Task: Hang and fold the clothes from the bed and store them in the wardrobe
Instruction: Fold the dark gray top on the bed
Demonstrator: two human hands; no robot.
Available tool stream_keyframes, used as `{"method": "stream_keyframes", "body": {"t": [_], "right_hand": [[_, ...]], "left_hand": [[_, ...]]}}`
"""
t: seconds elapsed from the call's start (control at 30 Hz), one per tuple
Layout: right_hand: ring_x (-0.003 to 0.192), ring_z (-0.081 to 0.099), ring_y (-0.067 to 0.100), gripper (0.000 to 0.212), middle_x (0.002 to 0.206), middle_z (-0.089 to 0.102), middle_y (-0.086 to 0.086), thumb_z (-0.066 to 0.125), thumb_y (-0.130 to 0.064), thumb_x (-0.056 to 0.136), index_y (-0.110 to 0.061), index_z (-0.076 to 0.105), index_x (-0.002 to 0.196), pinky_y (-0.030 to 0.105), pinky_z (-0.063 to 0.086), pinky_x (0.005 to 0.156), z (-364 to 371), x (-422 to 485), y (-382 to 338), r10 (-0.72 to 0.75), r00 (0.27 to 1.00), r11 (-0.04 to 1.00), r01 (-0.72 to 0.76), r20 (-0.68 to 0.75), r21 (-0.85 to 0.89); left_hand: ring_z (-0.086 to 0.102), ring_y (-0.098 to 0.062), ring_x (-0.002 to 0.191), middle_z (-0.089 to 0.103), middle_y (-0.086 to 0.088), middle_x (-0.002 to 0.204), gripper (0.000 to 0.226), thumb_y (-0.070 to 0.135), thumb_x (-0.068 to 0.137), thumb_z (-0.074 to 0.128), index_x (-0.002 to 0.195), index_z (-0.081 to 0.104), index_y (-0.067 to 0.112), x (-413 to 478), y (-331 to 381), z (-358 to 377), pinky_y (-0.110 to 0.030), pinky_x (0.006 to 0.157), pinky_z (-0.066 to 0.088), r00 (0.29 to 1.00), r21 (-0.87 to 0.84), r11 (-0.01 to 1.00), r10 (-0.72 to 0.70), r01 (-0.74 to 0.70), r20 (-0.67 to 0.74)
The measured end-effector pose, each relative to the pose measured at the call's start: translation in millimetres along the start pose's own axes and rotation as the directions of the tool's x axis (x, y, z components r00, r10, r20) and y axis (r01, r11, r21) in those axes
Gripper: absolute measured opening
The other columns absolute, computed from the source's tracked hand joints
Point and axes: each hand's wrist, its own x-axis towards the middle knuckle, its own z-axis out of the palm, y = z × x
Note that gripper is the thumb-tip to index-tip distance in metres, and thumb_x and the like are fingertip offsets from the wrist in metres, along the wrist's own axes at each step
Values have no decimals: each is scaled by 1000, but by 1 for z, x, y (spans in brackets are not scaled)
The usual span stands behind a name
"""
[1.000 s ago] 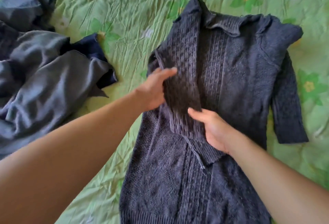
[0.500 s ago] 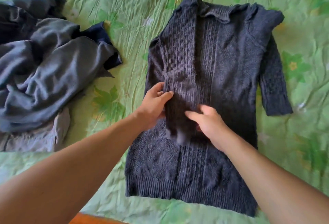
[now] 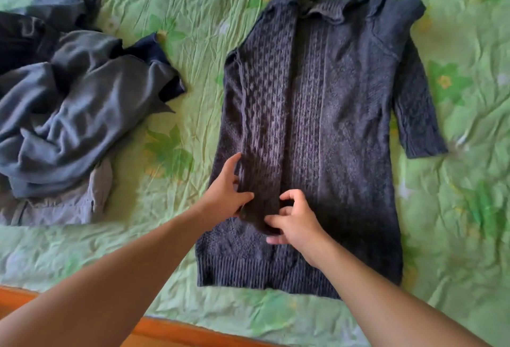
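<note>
Folding step: left hand [image 3: 227, 194] and right hand [image 3: 296, 222] are pinching the folded-in sleeve [image 3: 265, 114] of the dark cable-knit sweater [image 3: 345, 159]; the outstretched sleeve [image 3: 414, 117] is likely needing folding next.

One knitted sweater [image 3: 331, 125] is lying on the one bed [image 3: 193, 15], showing two sleeves: one folded over its front, one reaching out at three o'clock. Two hands are showing at six o'clock, one left hand [image 3: 226, 194] and one right hand [image 3: 295, 222]. One heap of clothes [image 3: 69, 103] is sitting at nine o'clock, showing at least four garments.
</note>
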Motion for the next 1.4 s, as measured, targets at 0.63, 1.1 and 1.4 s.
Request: {"method": "stream_keyframes", "body": {"t": [0.63,1.1,1.4], "right_hand": [[108,60,30,58,132,60,16,78,-26,85,-9,51,134,35,45,90,-294,81,-67,-77,558,993,121,-826,-11],[92,60,27,12,92,62,2,56,-30,84,-20,60,90,38,49,72,-139,1,-70,-700,712,287,340,46,-895],[97,63,26,28,106,59,4,69,-30,92,-18,59,116,42,52,89,-134,14,-10,-236,876,962,150,-420,-227]], "left_hand": [[53,0,61,56,10,79,27,27,94,61,120,60,37,78,142,153,-13,51,38,923,301,873,371,-384,101],[71,-20,89,74,-6,103,68,77,86,48,114,69,19,68,147,130,-39,78,58,926,-425,870,-84,249,369],[72,-25,92,74,-10,103,19,0,96,61,107,66,14,52,99,141,-48,81,60,984,-206,974,-64,98,165]]}}
